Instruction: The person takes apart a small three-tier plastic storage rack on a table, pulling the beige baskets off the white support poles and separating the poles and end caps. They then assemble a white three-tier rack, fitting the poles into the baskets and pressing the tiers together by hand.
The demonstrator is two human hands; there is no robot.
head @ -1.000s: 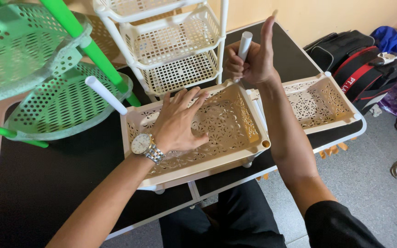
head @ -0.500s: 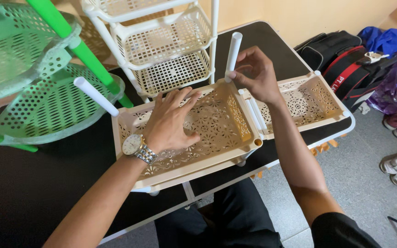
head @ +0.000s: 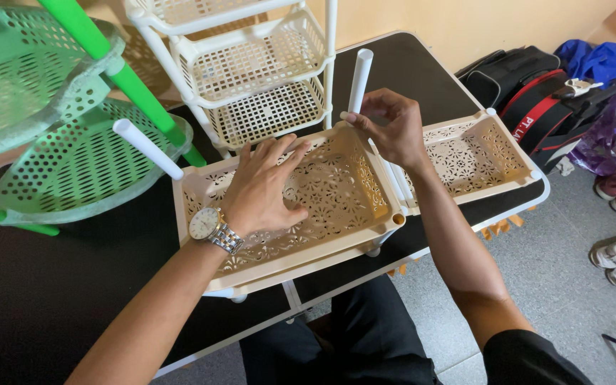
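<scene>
the left hand (head: 265, 189) lies flat, fingers spread, on the perforated floor of the beige tray (head: 286, 214), pressing it onto the black worktop (head: 58, 299); its grip closes on nothing. the right hand (head: 393, 128) has its grip pinched together on the lower end of a white tube (head: 359, 82), which stands nearly upright at the tray's far right corner. a second ago that tube was held higher, up in the air above the corner; now it has come down so that its foot sits at the corner socket, though the fingers hide whether it is seated. judging by that, the post is being fitted into the tray rather than merely carried. another white tube (head: 147, 148) already stands tilted at the far left corner. a second beige tray (head: 475, 153) lies just beside the first, to the right. behind stand a white tiered rack (head: 251, 78) and a green round rack (head: 51, 142). bags (head: 536, 93) lie on the floor.
</scene>
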